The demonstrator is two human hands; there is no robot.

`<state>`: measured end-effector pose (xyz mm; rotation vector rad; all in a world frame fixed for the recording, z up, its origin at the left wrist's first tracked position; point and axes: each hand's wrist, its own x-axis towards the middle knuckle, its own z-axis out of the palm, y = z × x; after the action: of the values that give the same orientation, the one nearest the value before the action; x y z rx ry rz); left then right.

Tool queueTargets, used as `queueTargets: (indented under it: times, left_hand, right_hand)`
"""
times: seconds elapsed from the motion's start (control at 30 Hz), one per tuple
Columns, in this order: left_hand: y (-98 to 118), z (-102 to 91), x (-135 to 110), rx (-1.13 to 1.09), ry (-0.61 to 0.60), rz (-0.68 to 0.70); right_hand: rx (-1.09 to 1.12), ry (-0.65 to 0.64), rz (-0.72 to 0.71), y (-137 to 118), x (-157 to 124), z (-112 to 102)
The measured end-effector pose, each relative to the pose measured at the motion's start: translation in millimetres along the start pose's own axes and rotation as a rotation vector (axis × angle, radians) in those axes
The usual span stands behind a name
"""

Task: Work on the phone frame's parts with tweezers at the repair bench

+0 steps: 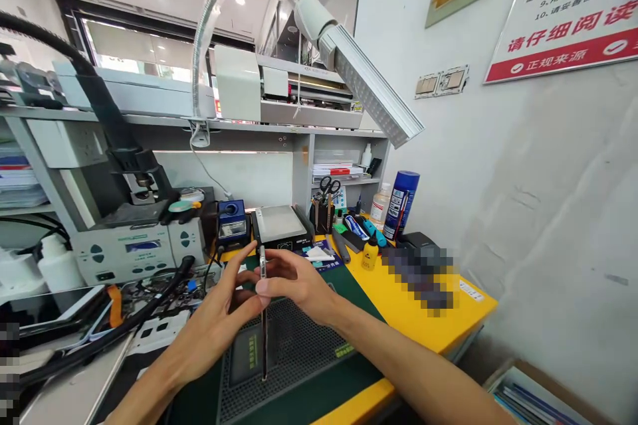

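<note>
Between my two hands a thin phone stands edge-on to me over the workbench, so its faces are hidden. My left hand has its thumb and fingers closed on the phone's upper part from the left. From the right, my right hand pinches the same part with bent fingers, the thumb on the near edge. Beneath them lies a grey perforated work mat with yellow print, on a dark green mat. I cannot tell whether the phone's lower end touches the mat.
Left stand a hot-air station, a black hose and stacked parts. Behind are a blue soldering station and a flat heating plate. A yellow bottle and blue spray can stand right. A lamp hangs overhead.
</note>
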<state>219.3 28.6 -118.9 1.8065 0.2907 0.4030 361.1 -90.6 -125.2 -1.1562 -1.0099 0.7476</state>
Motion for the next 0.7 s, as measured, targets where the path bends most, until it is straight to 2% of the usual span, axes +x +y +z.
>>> queueTargets:
  times: [0.27, 0.53, 0.7]
  left_hand:
    - [-1.7, 7.5, 1.1, -0.052, 0.010, 0.042]
    - [-2.6, -0.3, 3.9, -0.006, -0.097, 0.084]
    - [0.4, 1.9, 4.9, -0.074, -0.063, 0.052]
  right_hand:
    - [0.010, -0.020, -0.031, -1.1, 0.3, -0.6]
    - [0.013, -0.017, -0.006, -1.6, -0.3, -1.6]
    - [0.015, -0.004, 0.007, -1.4, 1.7, -2.9]
